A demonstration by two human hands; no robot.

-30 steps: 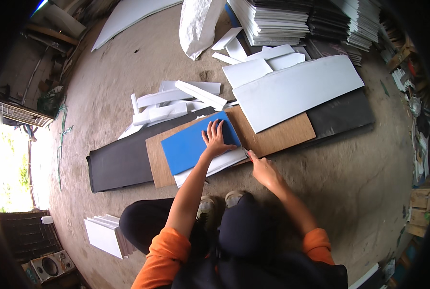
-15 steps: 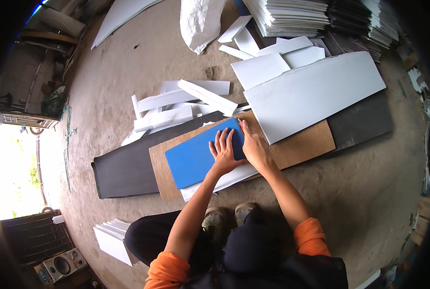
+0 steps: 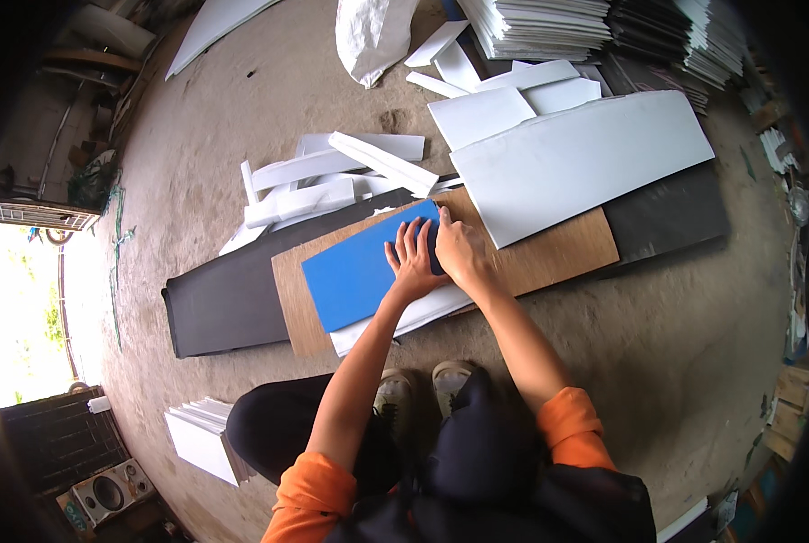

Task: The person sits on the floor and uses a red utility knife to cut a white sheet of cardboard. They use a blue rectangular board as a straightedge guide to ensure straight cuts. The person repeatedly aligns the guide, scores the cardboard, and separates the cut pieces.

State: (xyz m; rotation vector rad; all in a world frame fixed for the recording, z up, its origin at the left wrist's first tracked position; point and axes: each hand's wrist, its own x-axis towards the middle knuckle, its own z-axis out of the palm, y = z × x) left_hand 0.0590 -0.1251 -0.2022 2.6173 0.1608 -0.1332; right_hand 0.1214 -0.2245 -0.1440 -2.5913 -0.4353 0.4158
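Note:
A blue rectangular board (image 3: 354, 276) lies at a slant over a white sheet (image 3: 404, 317), whose near edge shows below it. Both rest on a brown wooden board (image 3: 549, 253). My left hand (image 3: 413, 267) presses flat on the blue board near its right end, fingers spread. Along that right end my right hand (image 3: 461, 253) is closed, forefinger pointing away from me toward the far corner. Whatever it grips is covered by the fingers.
Under the wood lies a long dark sheet (image 3: 223, 312). A large white panel (image 3: 585, 167) overlaps its right part. White offcuts (image 3: 332, 172) are heaped beyond. Stacked white sheets (image 3: 536, 27) stand far right, a smaller stack (image 3: 205, 439) beside my left knee.
The whole view has shifted slightly, so everything sits a little higher and further left. My right hand has edged slightly closer to the blue board's right end; my left hand stays on the board.

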